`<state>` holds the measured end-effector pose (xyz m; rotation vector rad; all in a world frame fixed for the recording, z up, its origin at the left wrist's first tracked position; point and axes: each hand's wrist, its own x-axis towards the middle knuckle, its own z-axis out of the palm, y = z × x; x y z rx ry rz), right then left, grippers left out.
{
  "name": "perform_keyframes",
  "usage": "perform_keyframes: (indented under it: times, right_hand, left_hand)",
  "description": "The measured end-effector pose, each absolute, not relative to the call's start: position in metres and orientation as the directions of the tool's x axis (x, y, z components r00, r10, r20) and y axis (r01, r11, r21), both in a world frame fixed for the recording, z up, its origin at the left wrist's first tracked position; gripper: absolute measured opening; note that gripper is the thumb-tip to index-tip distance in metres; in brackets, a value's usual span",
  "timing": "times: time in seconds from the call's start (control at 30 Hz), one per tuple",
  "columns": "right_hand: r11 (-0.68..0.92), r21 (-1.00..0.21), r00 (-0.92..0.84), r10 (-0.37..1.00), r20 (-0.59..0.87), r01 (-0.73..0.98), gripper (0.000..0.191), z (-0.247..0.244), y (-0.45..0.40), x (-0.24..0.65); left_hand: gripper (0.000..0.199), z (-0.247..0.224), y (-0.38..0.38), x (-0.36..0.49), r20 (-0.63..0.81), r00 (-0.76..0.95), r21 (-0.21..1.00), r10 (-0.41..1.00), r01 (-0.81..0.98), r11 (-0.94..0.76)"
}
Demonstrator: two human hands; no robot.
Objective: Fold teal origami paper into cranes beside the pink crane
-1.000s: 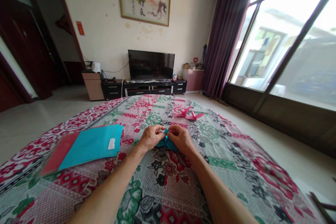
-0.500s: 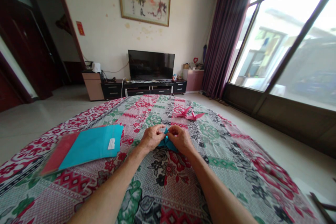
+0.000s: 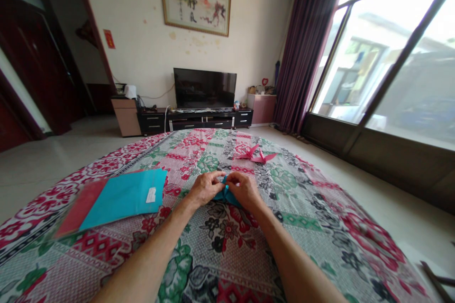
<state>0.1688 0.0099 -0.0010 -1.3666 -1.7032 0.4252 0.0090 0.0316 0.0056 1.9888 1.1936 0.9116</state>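
Note:
Between my hands, low over the table, is a small piece of folded blue paper (image 3: 226, 193), its lower folds showing below my fingers. My left hand (image 3: 207, 187) is closed in a pinch on its left side. From the right, my right hand (image 3: 243, 187) pinches the upper part with thumb and forefinger. The fingertips nearly meet and hide much of the top of the paper. Farther off, a little to the right, two pink paper cranes (image 3: 263, 156) rest on the patterned tablecloth (image 3: 199, 255).
At the left lies a clear packet of blue and red paper sheets (image 3: 122, 194) with a white label. Beyond the table's far edge stand a television (image 3: 205, 89) and a low black cabinet (image 3: 152, 121). A large window (image 3: 391, 66) and dark curtain (image 3: 295, 57) are on the right.
My hands have shifted very slightly, with the fingers drawn a bit lower over the blue paper. The cranes and the packet have stayed in place.

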Motion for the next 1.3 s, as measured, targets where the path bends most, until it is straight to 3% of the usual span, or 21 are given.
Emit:
perform_keyframes:
  times: [0.6, 0.93, 1.3]
  right_hand:
    - [0.358, -0.569, -0.081, 0.888, 0.453, 0.740, 0.018, 0.002, 0.006, 0.170]
    - [0.418, -0.496, -0.166, 0.865, 0.474, 0.761, 0.023, 0.000, 0.006, 0.171]
    - [0.411, -0.517, -0.163, 0.874, 0.459, 0.751, 0.024, 0.003, 0.006, 0.171]
  left_hand:
    - [0.023, 0.014, 0.027, 0.010, 0.271, 0.424, 0.686, 0.865, 0.545, -0.482]
    - [0.028, 0.014, 0.029, 0.010, 0.301, 0.486, 0.484, 0.820, 0.663, -0.571]
    - [0.028, 0.020, 0.024, 0.011, 0.279, 0.470, 0.530, 0.837, 0.652, -0.542]
